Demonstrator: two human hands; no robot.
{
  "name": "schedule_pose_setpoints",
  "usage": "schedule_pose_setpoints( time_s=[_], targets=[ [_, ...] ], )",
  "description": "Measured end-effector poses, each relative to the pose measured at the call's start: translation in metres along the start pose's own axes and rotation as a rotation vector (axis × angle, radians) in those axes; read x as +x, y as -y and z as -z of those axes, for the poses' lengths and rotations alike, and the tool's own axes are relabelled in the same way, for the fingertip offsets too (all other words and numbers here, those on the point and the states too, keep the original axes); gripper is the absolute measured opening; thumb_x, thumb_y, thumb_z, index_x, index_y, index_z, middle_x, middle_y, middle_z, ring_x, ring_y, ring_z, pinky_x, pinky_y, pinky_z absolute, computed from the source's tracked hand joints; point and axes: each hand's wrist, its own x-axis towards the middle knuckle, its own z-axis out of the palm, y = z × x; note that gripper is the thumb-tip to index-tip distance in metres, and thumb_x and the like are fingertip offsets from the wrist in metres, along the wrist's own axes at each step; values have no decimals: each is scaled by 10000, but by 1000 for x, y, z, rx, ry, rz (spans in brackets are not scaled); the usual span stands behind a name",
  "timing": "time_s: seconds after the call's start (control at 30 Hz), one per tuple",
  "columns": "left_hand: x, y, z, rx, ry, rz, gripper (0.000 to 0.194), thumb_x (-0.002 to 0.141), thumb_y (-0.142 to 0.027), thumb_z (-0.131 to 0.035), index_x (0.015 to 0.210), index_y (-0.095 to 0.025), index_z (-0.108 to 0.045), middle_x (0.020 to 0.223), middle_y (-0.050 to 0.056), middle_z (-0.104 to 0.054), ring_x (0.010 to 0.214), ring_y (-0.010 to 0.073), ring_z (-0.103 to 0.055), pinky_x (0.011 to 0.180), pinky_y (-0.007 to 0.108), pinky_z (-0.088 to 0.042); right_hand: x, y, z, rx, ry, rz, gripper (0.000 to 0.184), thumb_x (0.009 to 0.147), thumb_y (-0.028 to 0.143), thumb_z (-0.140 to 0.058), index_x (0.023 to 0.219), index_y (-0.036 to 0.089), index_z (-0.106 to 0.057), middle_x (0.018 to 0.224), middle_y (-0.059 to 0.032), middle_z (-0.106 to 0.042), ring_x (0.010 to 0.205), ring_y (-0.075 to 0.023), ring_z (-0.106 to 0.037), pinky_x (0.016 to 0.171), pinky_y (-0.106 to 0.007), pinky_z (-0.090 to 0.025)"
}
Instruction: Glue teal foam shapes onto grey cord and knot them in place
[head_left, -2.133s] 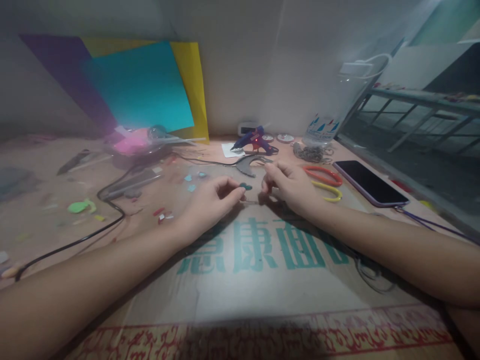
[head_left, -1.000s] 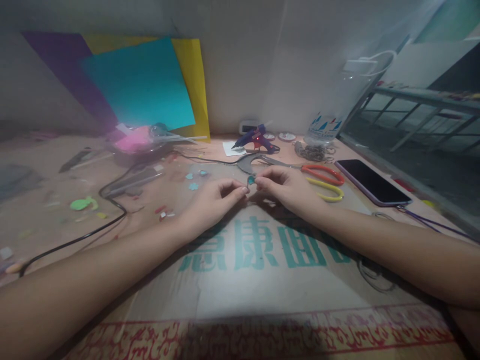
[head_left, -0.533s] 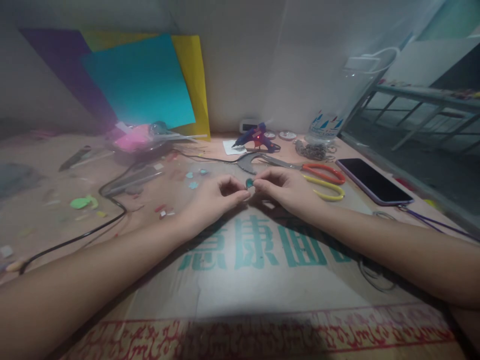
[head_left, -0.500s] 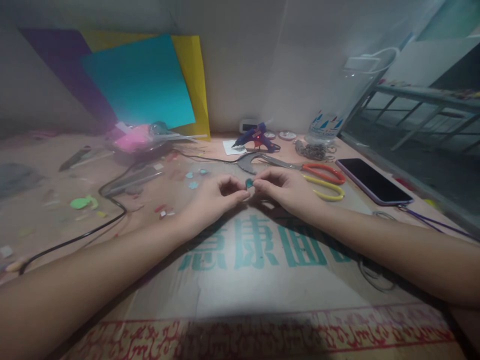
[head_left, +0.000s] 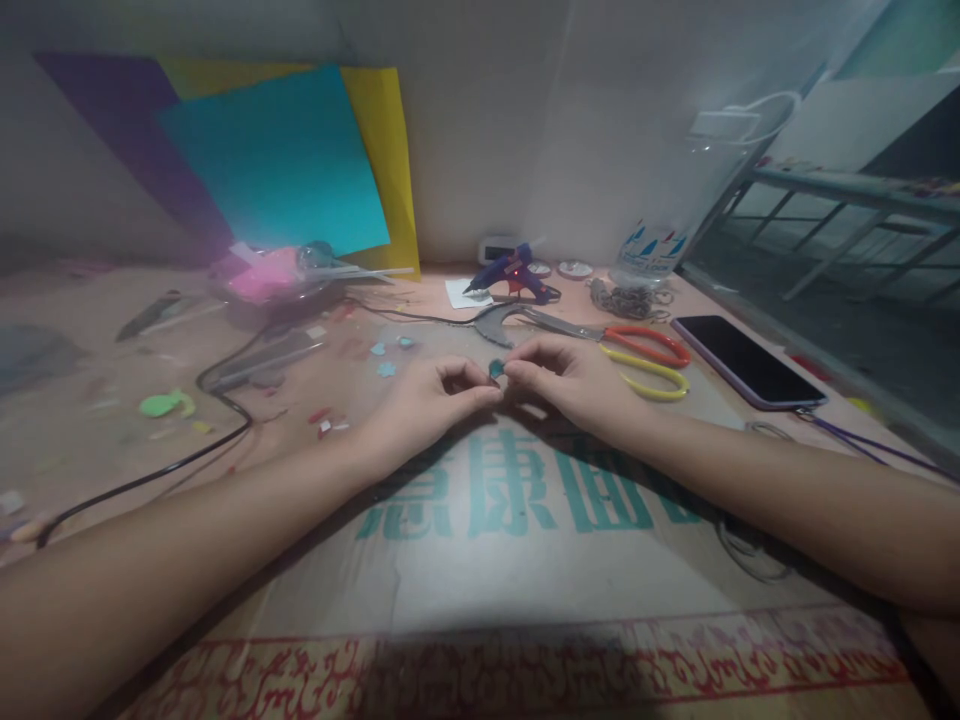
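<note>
Between my fingertips is a small dark teal piece [head_left: 496, 369], too small to make out in detail. My left hand [head_left: 454, 390] pinches at its left side, thumb and forefinger closed together. From the right, the thumb and forefinger of my right hand [head_left: 559, 372] are closed on its edge. Both hands hover just over the printed sheet [head_left: 517, 590]. Small light-blue cut-outs [head_left: 386, 370] lie left of my left hand. Just beyond my right hand are scissors with orange and yellow handles [head_left: 646, 346].
A blue glue gun [head_left: 510, 272] with a red light stands at the back. To the right lie a phone [head_left: 746, 362] and a clear plastic bottle [head_left: 651, 215]. Coloured sheets [head_left: 277, 165] lean on the wall. A black cord [head_left: 225, 395] crosses the left side among scraps.
The teal piece has turned slightly between my fingertips, and my left fingertips have shifted a little to the right. Everything else stays put.
</note>
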Motion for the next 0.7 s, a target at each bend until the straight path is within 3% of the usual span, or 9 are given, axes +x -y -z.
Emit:
schedule_pose_setpoints(
  time_s=[0.3,0.57,0.7],
  targets=[
    [-1,-1,-1,23,-12,21,241,776,-386,-697,692,-176,-612,659,-18,-614,649,139,-550,596,253,-406,-2,9,-2,7,59,-16,169,828,350,-651,789,189,-686,616,28,-601,604,-117,-557,534,-231,-397],
    [-2,-2,-1,-9,26,-41,268,879,-439,-612,924,-188,-696,895,12,-717,840,167,-636,722,266,-463,0,3,-1,58,-23,-43,202,848,388,-651,800,193,-675,677,17,-641,570,-107,-541,506,-226,-392],
    [-1,-9,0,9,-37,-21,217,886,-372,-591,868,-176,-682,849,19,-714,809,166,-639,723,267,-474,1,0,-1,111,-3,-101,303,860,465,-633,755,184,-677,593,23,-594,490,-95,-485,450,-226,-362]
  ],
)
